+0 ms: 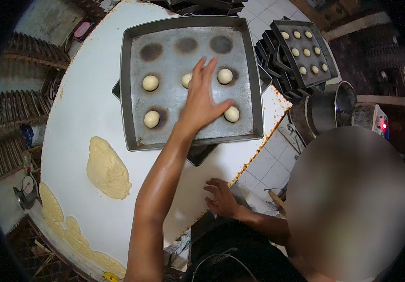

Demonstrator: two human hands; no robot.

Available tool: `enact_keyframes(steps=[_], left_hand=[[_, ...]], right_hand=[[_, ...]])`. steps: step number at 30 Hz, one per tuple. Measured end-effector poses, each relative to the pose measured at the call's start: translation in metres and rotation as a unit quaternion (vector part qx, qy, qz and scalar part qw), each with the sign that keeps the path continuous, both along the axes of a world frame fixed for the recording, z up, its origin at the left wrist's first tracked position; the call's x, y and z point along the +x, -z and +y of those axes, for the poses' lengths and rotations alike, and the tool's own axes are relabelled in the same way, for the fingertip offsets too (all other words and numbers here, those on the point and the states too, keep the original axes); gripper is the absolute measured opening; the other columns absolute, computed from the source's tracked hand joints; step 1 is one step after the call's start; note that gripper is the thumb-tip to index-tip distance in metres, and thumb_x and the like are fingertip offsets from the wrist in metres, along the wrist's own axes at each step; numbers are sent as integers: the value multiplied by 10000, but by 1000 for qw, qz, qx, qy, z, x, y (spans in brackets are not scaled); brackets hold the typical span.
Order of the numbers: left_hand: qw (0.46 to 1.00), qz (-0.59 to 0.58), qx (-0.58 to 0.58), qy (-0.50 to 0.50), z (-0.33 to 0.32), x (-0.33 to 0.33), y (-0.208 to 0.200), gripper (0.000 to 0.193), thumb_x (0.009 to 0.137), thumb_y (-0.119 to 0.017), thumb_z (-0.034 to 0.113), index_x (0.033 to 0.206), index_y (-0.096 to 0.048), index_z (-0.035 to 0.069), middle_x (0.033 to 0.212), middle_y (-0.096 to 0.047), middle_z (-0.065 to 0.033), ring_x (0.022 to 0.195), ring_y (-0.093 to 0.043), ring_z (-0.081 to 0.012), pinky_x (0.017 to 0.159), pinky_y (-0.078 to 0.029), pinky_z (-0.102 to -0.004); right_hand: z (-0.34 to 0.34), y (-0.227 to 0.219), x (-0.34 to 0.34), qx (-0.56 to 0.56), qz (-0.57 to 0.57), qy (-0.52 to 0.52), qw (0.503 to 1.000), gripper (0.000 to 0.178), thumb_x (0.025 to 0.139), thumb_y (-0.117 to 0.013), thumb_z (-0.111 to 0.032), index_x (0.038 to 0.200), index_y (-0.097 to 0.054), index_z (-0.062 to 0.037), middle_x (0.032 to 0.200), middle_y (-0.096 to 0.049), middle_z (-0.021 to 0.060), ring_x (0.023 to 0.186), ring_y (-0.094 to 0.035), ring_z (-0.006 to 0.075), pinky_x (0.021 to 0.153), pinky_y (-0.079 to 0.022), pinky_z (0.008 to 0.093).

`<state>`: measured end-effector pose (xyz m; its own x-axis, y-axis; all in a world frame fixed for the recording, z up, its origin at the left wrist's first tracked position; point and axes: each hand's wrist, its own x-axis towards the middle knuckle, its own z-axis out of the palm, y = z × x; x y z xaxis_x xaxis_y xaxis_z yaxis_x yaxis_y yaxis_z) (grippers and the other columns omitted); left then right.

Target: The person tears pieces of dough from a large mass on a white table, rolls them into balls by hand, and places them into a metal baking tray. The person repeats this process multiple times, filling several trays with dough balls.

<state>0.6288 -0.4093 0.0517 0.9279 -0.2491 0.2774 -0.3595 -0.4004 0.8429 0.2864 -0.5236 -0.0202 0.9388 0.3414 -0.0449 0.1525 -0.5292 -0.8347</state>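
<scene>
My left hand [201, 101] reaches over a square metal baking tray [165, 134], fingers stretched and thumb spread out to the right. Its thumb tip is beside one dough ball [231, 114]. Another dough ball [186, 81] shows partly behind the fingers. More pale round balls sit in the tray: one at the right [224, 76] and two down the left side. The far row has only dark round marks. What lies under my palm is hidden. My right hand [221, 198] hovers near the table's edge, fingers apart, holding nothing.
A lump of dough [107, 168] lies on the white table [80, 117], with flattened dough strips [73, 232] along its left edge. Stacked trays [306, 51] with dough balls stand at the right, near a metal pot [325, 105]. A blurred oval covers the lower right.
</scene>
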Motion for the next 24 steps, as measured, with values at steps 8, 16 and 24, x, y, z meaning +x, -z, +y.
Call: enact_keyframes(steps=[8,16,24], left_hand=[[897,166,-50,-407,307,-391,55,599,849,-861,6,1398,-625,54,1451,-605,-170,1302,-629,-305,1047,-556,-440],[706,160,274,-634,641,-698,135,515,880,-839,169,1328,-619,43,1311,-610,-180,1272,-553,-397,1120,-469,-506],[619,129,267,-727,723,-759,151,598,869,-846,280,1360,-578,68,1373,-533,-191,1288,-488,-406,1126,-384,-584]], right_hand=[[39,26,-7,-145,-10,-106,984,666,879,-782,-184,1477,-557,4,1591,-449,309,1531,-349,562,1257,-278,683],[207,55,-62,-130,-148,-208,958,606,963,-726,-195,1490,-519,19,1533,-487,337,1487,-385,542,1234,-319,658],[555,46,-116,-20,-38,-504,863,561,898,-709,-164,1422,-597,1,1385,-620,239,1284,-541,476,1158,-412,581]])
